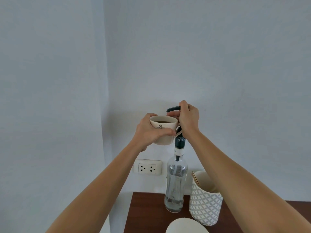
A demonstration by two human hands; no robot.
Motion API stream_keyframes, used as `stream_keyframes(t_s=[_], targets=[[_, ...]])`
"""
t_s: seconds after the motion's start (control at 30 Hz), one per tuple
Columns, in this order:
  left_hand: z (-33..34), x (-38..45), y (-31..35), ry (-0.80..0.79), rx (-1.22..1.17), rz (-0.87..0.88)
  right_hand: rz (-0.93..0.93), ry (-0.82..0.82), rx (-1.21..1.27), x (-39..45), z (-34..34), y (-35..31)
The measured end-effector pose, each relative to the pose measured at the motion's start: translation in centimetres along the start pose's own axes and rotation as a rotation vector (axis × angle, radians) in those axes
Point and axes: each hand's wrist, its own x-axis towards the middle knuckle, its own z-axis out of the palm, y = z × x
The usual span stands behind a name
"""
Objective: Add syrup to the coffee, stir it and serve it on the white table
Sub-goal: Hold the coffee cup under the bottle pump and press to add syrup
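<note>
My left hand grips a cream cup with dark coffee in it, held in the air beside the neck of a tall clear syrup bottle. The cup's rim sits just under the dark spout of the bottle's pump head. My right hand is closed over the back of that pump head, with the thumb under the spout. The bottle stands upright on a dark wooden table and is almost empty, with a little clear liquid at its base.
A white patterned holder with thin wooden sticks stands right of the bottle. A white rounded dish rim shows at the bottom edge. A double wall socket sits on the pale wall behind the table's left end.
</note>
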Motion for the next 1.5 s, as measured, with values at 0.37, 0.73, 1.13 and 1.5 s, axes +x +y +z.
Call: stream_keyframes(t_s=[0.37,0.73,1.13,1.5], targets=[[-0.03,-0.11,0.38,-0.01,0.004,-0.004,-0.012,0.024,-0.006,0.15,0.13,0.04],[0.01,-0.16,0.33,-0.015,-0.01,-0.016,-0.021,0.038,-0.017,0.04,0.06,0.25],[0.06,-0.2,0.13,-0.017,-0.02,-0.022,-0.04,0.044,-0.027,-0.21,-0.02,0.23],[0.12,-0.27,0.41,-0.026,-0.005,-0.018,0.021,0.033,-0.038,-0.2,-0.05,-0.09]])
